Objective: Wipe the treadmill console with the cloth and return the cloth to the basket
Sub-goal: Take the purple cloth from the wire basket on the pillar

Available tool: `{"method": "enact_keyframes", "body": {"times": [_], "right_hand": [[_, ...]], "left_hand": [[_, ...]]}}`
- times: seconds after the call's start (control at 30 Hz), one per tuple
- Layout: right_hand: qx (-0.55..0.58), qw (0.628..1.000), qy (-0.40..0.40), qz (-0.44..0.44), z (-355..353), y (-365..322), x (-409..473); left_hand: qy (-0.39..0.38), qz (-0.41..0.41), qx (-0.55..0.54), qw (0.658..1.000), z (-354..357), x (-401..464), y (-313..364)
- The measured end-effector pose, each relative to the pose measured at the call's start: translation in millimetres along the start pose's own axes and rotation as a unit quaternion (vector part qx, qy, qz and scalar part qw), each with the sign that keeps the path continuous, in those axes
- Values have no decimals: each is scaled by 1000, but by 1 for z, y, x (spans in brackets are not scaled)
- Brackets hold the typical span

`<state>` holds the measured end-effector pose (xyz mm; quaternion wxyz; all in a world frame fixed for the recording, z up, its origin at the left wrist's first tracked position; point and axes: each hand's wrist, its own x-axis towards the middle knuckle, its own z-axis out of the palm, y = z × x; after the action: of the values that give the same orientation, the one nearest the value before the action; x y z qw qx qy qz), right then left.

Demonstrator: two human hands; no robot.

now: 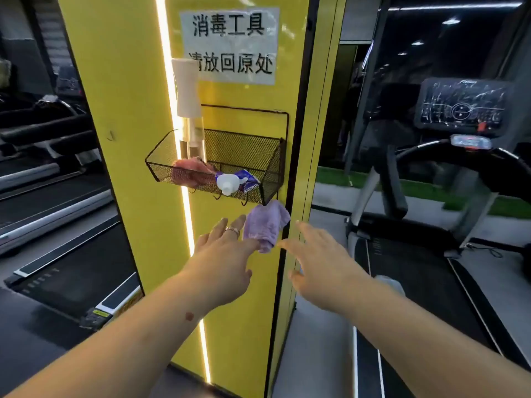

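Observation:
A purple cloth (265, 224) hangs from a hook under the right end of a black wire basket (270, 156) fixed to a yellow pillar. My left hand (227, 254) reaches up with straight fingers, its fingertips at the cloth's lower left edge. My right hand (313, 262) is stretched out just right of the cloth, fingers straight, holding nothing. The treadmill console (462, 106), a dark screen with smears, stands at the right, well beyond my right hand.
Inside the basket lie a pink cloth (191, 170), a white bottle on its side (228, 183) and a blue packet (251, 179). A tall white spray bottle (186, 93) stands at its left end. A paper sign (230, 44) hangs above. Treadmill belts lie left and right.

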<state>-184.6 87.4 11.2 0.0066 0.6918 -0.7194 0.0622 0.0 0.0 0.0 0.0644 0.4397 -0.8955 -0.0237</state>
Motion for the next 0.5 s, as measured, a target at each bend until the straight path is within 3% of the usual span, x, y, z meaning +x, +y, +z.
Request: {"method": "enact_keyframes", "body": {"times": [0.23, 0.4, 0.5], "right_hand": [[-57, 995, -67, -37, 17, 19, 61], [-15, 994, -93, -55, 17, 27, 87], [24, 995, -71, -67, 23, 30, 101]], "left_hand": [[-34, 31, 11, 999, 10, 51, -7], [-68, 34, 1, 997, 13, 76, -7], [-45, 41, -31, 998, 18, 85, -11]]}}
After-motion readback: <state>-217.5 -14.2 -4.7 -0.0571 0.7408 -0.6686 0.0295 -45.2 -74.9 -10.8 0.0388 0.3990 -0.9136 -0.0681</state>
